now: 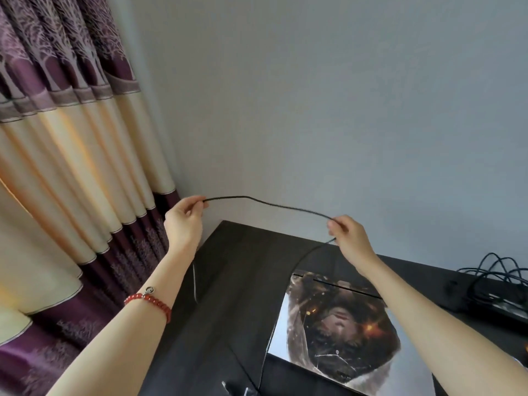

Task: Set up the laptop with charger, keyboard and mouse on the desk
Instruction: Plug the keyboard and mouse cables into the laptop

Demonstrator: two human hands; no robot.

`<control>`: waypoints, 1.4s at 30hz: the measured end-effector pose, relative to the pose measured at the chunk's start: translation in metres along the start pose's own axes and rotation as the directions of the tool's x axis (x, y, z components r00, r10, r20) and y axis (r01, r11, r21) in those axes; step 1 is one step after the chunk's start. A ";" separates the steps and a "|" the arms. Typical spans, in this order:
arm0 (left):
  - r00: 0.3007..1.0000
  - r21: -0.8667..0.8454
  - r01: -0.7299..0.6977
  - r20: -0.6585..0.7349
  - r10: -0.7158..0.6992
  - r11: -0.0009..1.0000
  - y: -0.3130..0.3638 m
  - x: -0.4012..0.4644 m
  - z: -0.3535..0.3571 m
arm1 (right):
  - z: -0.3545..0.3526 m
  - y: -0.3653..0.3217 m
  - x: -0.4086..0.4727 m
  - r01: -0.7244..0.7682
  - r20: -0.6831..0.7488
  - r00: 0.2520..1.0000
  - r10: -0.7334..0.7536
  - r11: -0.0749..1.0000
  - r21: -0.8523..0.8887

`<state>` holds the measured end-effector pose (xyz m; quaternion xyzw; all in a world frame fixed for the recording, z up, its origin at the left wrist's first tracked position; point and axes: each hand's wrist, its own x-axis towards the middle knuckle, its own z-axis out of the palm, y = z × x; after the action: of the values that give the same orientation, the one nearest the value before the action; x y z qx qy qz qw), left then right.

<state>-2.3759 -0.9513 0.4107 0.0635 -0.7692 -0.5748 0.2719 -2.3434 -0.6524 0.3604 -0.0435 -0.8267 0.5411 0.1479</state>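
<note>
A plain grey wall point(314, 95) rises behind a dark wood-grain desk point(237, 281), with a pleated curtain point(71, 167) of purple and cream bands hanging to the left. Both hands are raised above the desk's far corner. The left hand point(183, 221) pinches one end of a thin black cable point(265, 203) between thumb and fingertips; a red bead bracelet point(148, 302) circles that forearm. The right hand point(350, 235) pinches the same cable further along, so the stretch between the hands hangs in a shallow wave. Below the right hand the cable drops in a curve toward the desk's near edge — passing left of a closed laptop point(337, 330), whose glossy lid carries a printed picture. Right of the right forearm lies a tangle of dark cords point(491, 278) over a black keyboard point(503, 308) — only partly in view.
</note>
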 end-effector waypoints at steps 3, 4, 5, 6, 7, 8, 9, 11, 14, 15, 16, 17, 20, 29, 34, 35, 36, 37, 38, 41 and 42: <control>0.975 0.315 -0.014 0.216 -0.057 0.949 -0.028 0.002 -0.003 | 0.000 -0.017 0.008 0.108 0.014 0.994 -0.107 0.994 -0.030; 0.951 0.340 -0.033 0.300 -0.075 0.940 -0.032 0.002 -0.002 | 0.002 -0.023 0.010 0.151 0.052 0.988 -0.147 0.985 -0.078; 0.926 0.314 -0.056 0.372 -0.068 0.948 -0.032 0.001 0.001 | 0.005 -0.029 0.010 0.196 0.101 0.978 -0.182 0.970 -0.145; 0.901 0.255 -0.090 0.432 -0.030 0.963 -0.029 0.001 0.005 | 0.011 -0.035 0.012 0.237 0.156 0.966 -0.207 0.947 -0.215; 0.876 0.191 -0.143 0.482 0.035 0.971 -0.025 0.000 0.010 | 0.017 -0.040 0.012 0.267 0.207 0.954 -0.215 0.926 -0.268; 0.839 0.149 -0.219 0.533 0.109 0.964 -0.020 -0.002 0.017 | 0.023 -0.044 0.012 0.274 0.243 0.948 -0.205 0.914 -0.299; 0.787 0.134 -0.308 0.592 0.173 0.942 -0.015 -0.004 0.023 | 0.031 -0.048 0.011 0.259 0.251 0.950 -0.185 0.915 -0.308; 0.654 0.123 -0.474 0.712 0.255 0.872 -0.009 -0.005 0.034 | 0.049 -0.054 0.009 0.216 0.202 0.966 -0.161 0.932 -0.290; 0.545 0.038 -0.561 0.769 0.335 0.827 -0.013 -0.002 0.042 | 0.070 -0.061 0.009 0.207 0.145 0.974 -0.173 0.939 -0.273; 0.565 0.016 -0.544 0.746 0.353 0.839 -0.018 0.000 0.042 | 0.073 -0.061 0.009 0.199 0.148 0.976 -0.162 0.938 -0.284; 0.618 0.018 -0.515 0.701 0.357 0.857 -0.025 0.004 0.040 | 0.074 -0.059 0.009 0.183 0.156 0.978 -0.140 0.935 -0.304; 0.688 0.027 -0.471 0.637 0.347 0.882 -0.034 0.010 0.037 | 0.073 -0.056 0.009 0.150 0.161 0.982 -0.103 0.937 -0.316; 0.869 0.077 -0.298 0.433 0.238 0.951 -0.066 0.033 0.023 | 0.069 -0.041 0.006 0.014 0.162 0.986 0.027 0.968 -0.249; 0.960 0.306 0.045 0.251 -0.126 0.951 -0.139 0.073 0.000 | 0.081 -0.010 -0.002 -0.164 0.157 0.968 0.194 0.969 -0.186; 0.645 0.294 -0.529 0.749 0.153 0.796 -0.125 0.058 0.013 | 0.102 -0.024 0.007 -0.081 0.210 0.969 0.128 0.972 -0.218; 0.523 0.219 -0.627 0.829 0.196 0.748 -0.119 0.049 0.020 | 0.108 -0.027 0.010 -0.064 0.225 0.967 0.117 0.971 -0.232; 0.428 0.156 -0.683 0.877 0.219 0.713 -0.113 0.041 0.027 | 0.114 -0.030 0.012 -0.046 0.232 0.967 0.103 0.970 -0.239; 0.385 0.102 -0.693 0.890 0.247 0.713 -0.109 0.033 0.033 | 0.117 -0.032 0.014 -0.031 0.229 0.970 0.088 0.970 -0.242; 0.398 0.053 -0.659 0.871 0.288 0.750 -0.107 0.028 0.037 | 0.118 -0.033 0.015 -0.025 0.222 0.972 0.081 0.969 -0.244; 0.592 -0.023 -0.526 0.708 0.385 0.850 -0.117 0.027 0.037 | 0.113 -0.027 0.012 -0.047 0.223 0.968 0.112 0.960 -0.276; 0.662 0.018 -0.480 0.664 0.349 0.877 -0.125 0.029 0.035 | 0.110 -0.021 0.009 -0.065 0.218 0.967 0.133 0.953 -0.295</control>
<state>-2.4445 -0.9749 0.2997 -0.2886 -0.8600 -0.4064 0.1088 -2.3824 -0.7563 0.3405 -0.0417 -0.9046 0.4241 0.0134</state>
